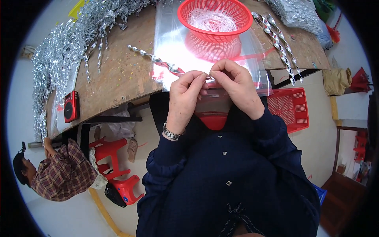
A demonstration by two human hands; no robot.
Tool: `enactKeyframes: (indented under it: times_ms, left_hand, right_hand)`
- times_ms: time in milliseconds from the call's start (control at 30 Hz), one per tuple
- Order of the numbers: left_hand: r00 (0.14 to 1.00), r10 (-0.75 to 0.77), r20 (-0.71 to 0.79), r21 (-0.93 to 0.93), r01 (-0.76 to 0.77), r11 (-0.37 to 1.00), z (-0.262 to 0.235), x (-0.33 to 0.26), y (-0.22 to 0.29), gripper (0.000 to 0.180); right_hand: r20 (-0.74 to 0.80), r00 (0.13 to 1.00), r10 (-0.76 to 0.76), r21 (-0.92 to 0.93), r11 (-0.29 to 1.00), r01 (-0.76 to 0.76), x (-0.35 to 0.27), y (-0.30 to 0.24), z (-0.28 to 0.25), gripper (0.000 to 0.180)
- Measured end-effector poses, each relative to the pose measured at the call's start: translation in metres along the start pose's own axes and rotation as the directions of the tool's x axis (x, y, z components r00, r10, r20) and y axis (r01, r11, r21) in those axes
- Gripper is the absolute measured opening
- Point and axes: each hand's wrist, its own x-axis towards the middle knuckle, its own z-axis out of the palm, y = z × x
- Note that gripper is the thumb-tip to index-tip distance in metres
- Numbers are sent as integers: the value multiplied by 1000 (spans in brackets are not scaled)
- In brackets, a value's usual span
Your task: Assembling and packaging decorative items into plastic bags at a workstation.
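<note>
My left hand (185,93) and my right hand (235,81) meet fingertip to fingertip at the near edge of the wooden table (118,75). Both pinch the near end of a silver spiral strip (156,60) that runs away to the upper left across clear plastic sheets (173,43). Whether a thin thread is also between the fingers cannot be told. A red plastic basket (215,17) with white thread inside stands just beyond my hands. My left wrist carries a metal watch.
A large heap of silver spirals (67,43) covers the table's left side; more spirals (276,39) lie at the right. A small red radio (71,106) sits near the left edge. A red crate (290,108), red stools (114,166) and a seated person in plaid (59,173) are below.
</note>
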Motion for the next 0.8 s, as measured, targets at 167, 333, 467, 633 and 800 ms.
enactKeyframes:
  times_ms: [167, 333, 467, 633, 800]
  left_hand:
    - [1000, -6, -16, -3, 6, 1000, 1, 0, 0, 17]
    - [999, 10, -38, -16, -11, 1000, 3, 1, 0, 17]
    - [999, 31, -32, -8, -32, 999, 3, 1, 0, 17]
    - [998, 51, -21, 36, -50, 998, 5, 0, 0, 17]
    - [997, 70, 14, 112, -71, 991, 1, -1, -1, 15]
  right_hand:
    - [6, 999, 32, 40, 999, -32, -1, -2, 0, 12]
    - [30, 997, 67, 80, 994, -69, 0, -2, -1, 16]
    - [-42, 999, 17, 133, 991, -11, 1, -3, 5, 9]
    - [5, 1000, 19, 43, 999, -19, 3, 3, -1, 7]
    - [-63, 997, 46, 94, 995, -40, 5, 2, -6, 7]
